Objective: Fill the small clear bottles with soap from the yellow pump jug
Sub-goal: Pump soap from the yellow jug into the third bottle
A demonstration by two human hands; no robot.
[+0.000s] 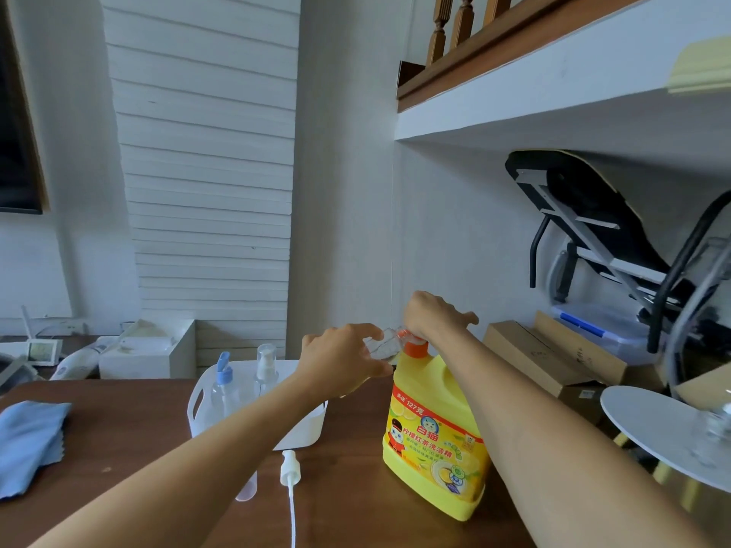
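Step in hand: dispensing soap into 1 small clear bottle (380,346) at the pump of the yellow jug (435,433). Your left hand (336,363) grasps the bottle, fingers curled round its body, just left of the jug's orange pump collar (416,347). The bottle lies tilted, its mouth toward the pump. Your right hand (431,316) sits on top of the pump, directly above the jug. Its fingers are hidden, so whether they clench the pump head or press it flat cannot be told. The spout is covered by your hands, so confirm by feel that the bottle mouth sits under it before each stroke. Press straight down along the jug's axis, because a sideways push is likely to rock the jug on the table (348,488), where neither hand braces its body. Use slow, full strokes, since thick soap probably backs up in a narrow neck. Bring the bottle closer to upright as it fills, or soap may run out of the mouth. The fill level is not readable here. 2 more bottles, 1 with a blue cap (224,383) and 1 with a clear pump (266,367), stand in the white basket (197,401) left of the jug. 1 loose white pump head (290,468) with its tube lies on the table, in front of the jug and to its left. It probably belongs to the bottle in your hand, so stop short of the neck and the tube should fit without overflow.
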